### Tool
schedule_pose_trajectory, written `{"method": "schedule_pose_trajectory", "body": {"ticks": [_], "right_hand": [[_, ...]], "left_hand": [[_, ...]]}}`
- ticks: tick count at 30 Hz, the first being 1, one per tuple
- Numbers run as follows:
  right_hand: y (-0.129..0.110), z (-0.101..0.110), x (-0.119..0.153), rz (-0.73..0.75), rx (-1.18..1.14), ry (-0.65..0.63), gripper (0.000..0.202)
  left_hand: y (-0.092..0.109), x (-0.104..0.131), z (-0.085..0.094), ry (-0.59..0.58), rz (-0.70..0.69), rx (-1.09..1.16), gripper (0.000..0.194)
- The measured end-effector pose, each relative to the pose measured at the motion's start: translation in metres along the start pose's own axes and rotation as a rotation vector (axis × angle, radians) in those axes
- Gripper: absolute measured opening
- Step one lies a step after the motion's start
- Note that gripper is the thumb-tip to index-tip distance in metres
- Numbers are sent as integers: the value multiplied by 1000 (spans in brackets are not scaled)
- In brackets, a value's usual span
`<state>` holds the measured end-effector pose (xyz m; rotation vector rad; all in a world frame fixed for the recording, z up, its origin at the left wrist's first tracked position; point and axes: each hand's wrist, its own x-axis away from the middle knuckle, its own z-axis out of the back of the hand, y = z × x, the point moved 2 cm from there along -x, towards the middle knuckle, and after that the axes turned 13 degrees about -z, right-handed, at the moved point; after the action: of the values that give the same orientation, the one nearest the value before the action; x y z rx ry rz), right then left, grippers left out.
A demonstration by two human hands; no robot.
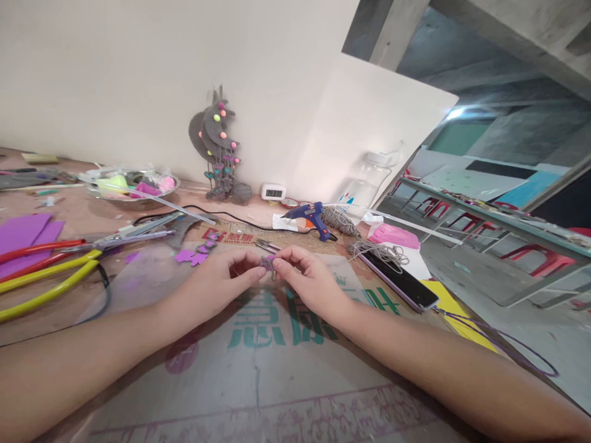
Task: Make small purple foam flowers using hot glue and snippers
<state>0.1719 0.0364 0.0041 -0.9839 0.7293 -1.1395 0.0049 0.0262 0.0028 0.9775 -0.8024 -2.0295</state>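
Note:
Both hands meet over the middle of the work sheet, fingertips pinched. Between them is a small purple and grey piece (266, 263), perhaps a felt cutout with grey yarn; its exact shape is too small to make out. My left hand (235, 271) grips it from the left between thumb and fingers. From the right, my right hand (305, 277) pinches the same piece. Just beyond the fingers lie small pliers (266, 245). Purple cutouts (191, 256) and small grey and purple pieces (207, 243) lie left of my left hand.
A blue glue gun (308, 215) rests at the back, beside a grey yarn ball (339, 220). Red-handled and yellow-handled scissors (55, 271) lie left. A phone (399, 280) with yarn on it lies right. A bowl (133, 195), timer (273, 192) and bottle (367, 184) stand behind.

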Motion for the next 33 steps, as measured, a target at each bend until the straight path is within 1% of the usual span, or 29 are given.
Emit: {"method": "schedule_pose_trajectory", "body": {"ticks": [6, 15, 18, 21, 24, 27, 33], "right_hand": [[0, -1, 0, 9, -25, -24, 17], [0, -1, 0, 21, -19, -24, 16], [3, 0, -1, 33, -29, -28, 19], [5, 0, -1, 39, -66, -32, 23], [5, 0, -1, 26, -95, -44, 23], [3, 0, 0, 18, -63, -44, 19], [-1, 0, 1, 25, 13, 0, 16]], "left_hand": [[1, -1, 0, 11, 6, 16, 21], [3, 0, 1, 14, 8, 26, 21], [2, 1, 1, 7, 7, 36, 21], [2, 0, 0, -3, -9, 42, 21], [3, 0, 0, -12, -33, 14, 19], [3, 0, -1, -25, -46, -21, 18], [4, 0, 0, -42, -31, -45, 18]]}}
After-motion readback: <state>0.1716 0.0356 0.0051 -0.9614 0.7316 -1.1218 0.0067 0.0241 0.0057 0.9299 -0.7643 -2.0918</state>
